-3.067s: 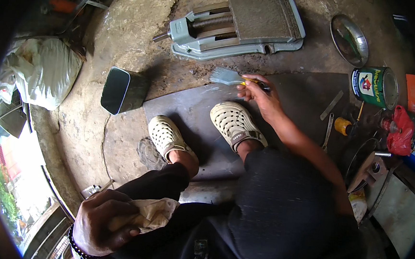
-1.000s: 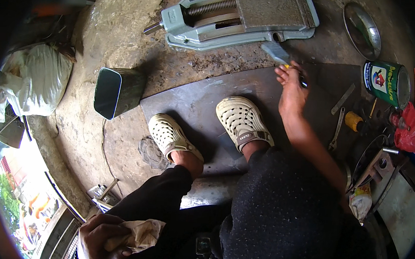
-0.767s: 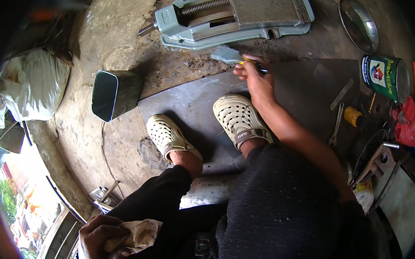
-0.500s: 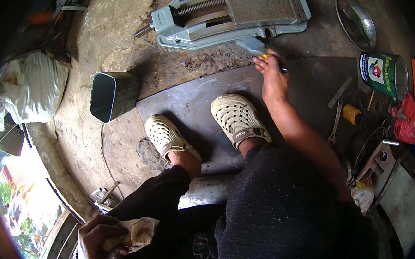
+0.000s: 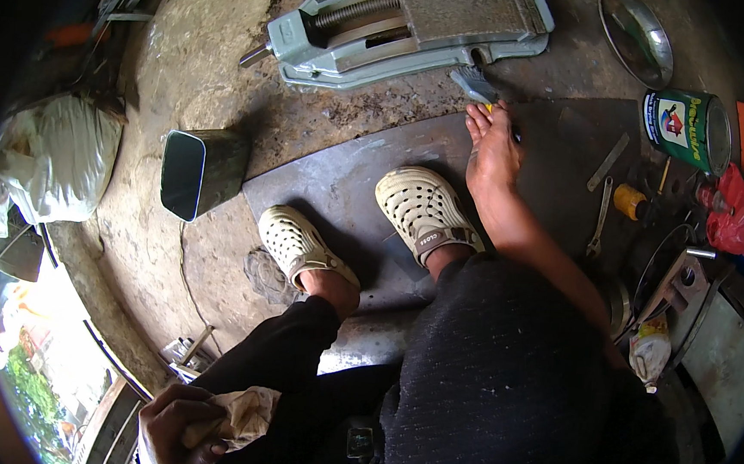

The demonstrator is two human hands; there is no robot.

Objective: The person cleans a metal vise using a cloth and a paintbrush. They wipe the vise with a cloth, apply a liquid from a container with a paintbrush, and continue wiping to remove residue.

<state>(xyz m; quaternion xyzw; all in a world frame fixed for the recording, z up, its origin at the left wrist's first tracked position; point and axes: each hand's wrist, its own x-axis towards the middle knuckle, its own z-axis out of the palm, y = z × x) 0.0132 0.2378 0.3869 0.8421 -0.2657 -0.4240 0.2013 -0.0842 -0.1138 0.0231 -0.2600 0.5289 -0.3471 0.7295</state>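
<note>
A paintbrush (image 5: 475,85) with grey-blue bristles is gripped in my right hand (image 5: 493,150), its fingers closed round the handle. The bristles lie against or very near the lower edge of a grey-blue machine vise (image 5: 438,25) on the ground; I cannot tell whether they touch. Most of the handle is hidden by the hand. At the lower left, my left hand (image 5: 170,425) is closed on a crumpled, pale brown cloth (image 5: 245,417) beside my leg.
My feet, in beige clogs (image 5: 421,205), stand on a dark metal sheet (image 5: 351,166). A dark square container (image 5: 221,170) lies left. A shiny bowl (image 5: 652,45), green paint can (image 5: 685,133), wrench (image 5: 600,218), red plastic bag (image 5: 729,218) and several tools crowd the right.
My right hand has moved slightly right, carrying the paintbrush along the vise's lower edge. My left hand still holds the cloth in nearly the same place.
</note>
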